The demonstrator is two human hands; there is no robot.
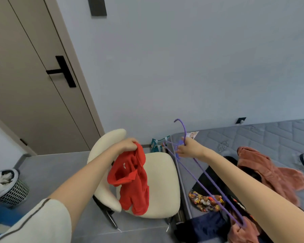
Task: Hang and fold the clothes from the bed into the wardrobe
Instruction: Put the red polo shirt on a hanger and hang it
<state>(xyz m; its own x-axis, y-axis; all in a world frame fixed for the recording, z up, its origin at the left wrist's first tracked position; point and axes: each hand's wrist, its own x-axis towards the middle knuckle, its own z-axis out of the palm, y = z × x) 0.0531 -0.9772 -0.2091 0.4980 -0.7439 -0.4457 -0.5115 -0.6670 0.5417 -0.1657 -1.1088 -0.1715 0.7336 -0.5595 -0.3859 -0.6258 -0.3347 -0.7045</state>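
The left hand [129,144] gripped a red garment [130,183] by its top, dangling it over the chair [165,172], while the right hand [187,148] curled its fingers round a purple hanger [208,189] above the bed's [270,137] left edge, where other clothes [274,172] lay.

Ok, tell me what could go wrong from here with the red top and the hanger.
1. The left hand grips the red top in one bunch, so it hangs crumpled; feeding the purple hanger in may be fiddly.
2. The hanger's low end sits by the pink garment on the bed and could snag it when the right hand lifts.
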